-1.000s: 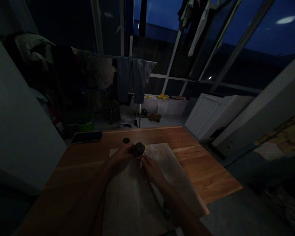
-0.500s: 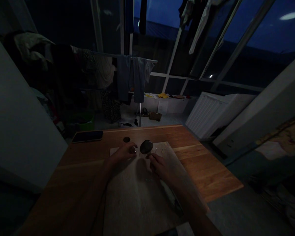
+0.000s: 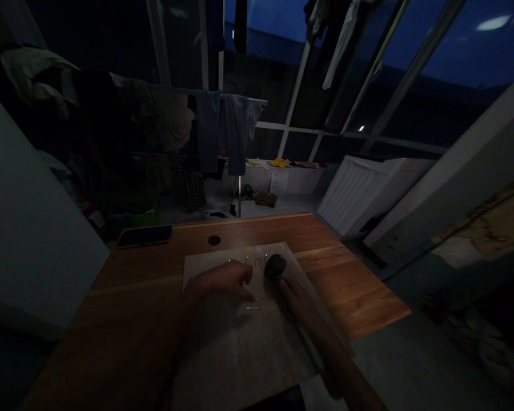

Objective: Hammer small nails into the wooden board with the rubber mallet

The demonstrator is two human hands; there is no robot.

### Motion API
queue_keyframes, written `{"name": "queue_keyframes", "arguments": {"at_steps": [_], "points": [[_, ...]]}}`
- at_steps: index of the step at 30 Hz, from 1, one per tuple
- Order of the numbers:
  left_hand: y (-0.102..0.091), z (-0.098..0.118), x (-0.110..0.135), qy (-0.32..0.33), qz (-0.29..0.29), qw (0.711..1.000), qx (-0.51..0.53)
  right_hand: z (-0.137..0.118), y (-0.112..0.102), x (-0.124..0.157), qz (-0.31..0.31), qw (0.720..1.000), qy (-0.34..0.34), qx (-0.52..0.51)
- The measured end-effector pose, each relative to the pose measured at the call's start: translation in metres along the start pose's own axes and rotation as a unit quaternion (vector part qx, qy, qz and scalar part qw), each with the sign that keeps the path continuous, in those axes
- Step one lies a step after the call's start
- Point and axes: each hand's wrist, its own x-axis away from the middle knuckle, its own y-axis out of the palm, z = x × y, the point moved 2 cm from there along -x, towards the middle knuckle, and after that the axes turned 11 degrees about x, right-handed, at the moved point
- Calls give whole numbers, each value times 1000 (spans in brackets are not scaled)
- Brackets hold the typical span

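My right hand [image 3: 294, 292] is closed round a dark rounded stone-like lump [image 3: 275, 265] and holds it just above the far right part of a pale grey board [image 3: 223, 354] on the wooden table [image 3: 124, 308]. My left hand [image 3: 223, 281] hovers over the middle of the board, fingers stretched loosely down and to the right, with nothing seen in them. A small nail [image 3: 252, 308] lies flat on the board just below those fingertips. A short row of thin nails [image 3: 247, 260] stands upright near the board's far edge, left of the lump.
A dark phone [image 3: 144, 236] lies at the table's far left corner, with a small round dark spot [image 3: 214, 240] beside the board. Beyond the table are a clothes rack with hanging garments [image 3: 223, 134], a white radiator [image 3: 360, 191] and dark windows.
My right hand carried the dark lump from the board's far middle to its far right. My left hand let go of it and moved down towards the loose nail.
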Motion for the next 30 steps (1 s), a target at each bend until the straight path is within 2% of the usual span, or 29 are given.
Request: {"name": "queue_keyframes", "arguments": {"at_steps": [4, 9, 15, 19, 23, 30], "points": [[13, -3, 3, -41, -32, 996, -67, -3, 1, 1, 20, 999, -8, 42], [16, -13, 2, -62, -62, 995, -55, 0, 4, 2, 29, 998, -13, 46], [17, -18, 1, -55, -22, 997, -56, 0, 3, -6, 29, 997, -21, 69], [11, -20, -1, -43, -30, 998, -44, -4, -2, -19, 26, 997, -18, 70], [11, -11, -5, -18, -6, 999, -34, -5, -6, -26, 17, 997, -25, 77], [36, 21, -14, -3, 43, 993, -110, 1, -6, -27, 26, 996, -31, 75]]}}
